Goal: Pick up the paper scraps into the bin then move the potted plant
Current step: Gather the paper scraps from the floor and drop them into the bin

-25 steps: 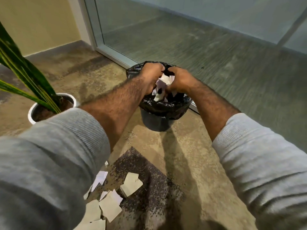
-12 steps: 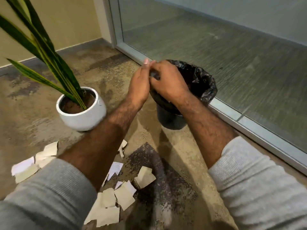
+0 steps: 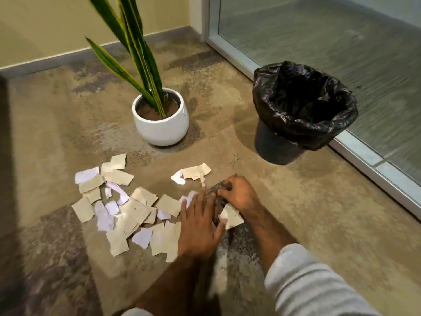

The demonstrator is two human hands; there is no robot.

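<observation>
Moved: both hands have been brought down from the mouth of the bin [image 3: 330, 131] to the floor [image 3: 307, 224], and the view has been swung left so that the plant is seen whole.
Left hand: the left hand [image 3: 200, 226] is laid flat, fingers straight and spread, on the right edge of the scrap pile; nothing is grasped.
Right hand: the right hand [image 3: 239, 195] is set on a dark patch of floor with fingers curled under, just beside the left fingertips. Whether anything is pinched cannot be told, since the fingertips are blurred.
Paper scraps: the main pile of paper scraps [image 3: 127, 213] is spread on the floor to the left of both hands. 1 loose scrap [image 3: 231, 216] lies against the right wrist, and a small cluster [image 3: 193, 173] lies just beyond the fingers.
Potted plant: the potted plant [image 3: 161, 126] stands upright beyond the pile, apart from the bin, untouched.
Key relation: the pile runs leftward from the hands, so the left hand is nearer it. The bin stands ahead and to the right, on the right hand's side.
Step judged: another handful is probably being gathered; many scraps are left, and the plant move is not yet begun.
</observation>
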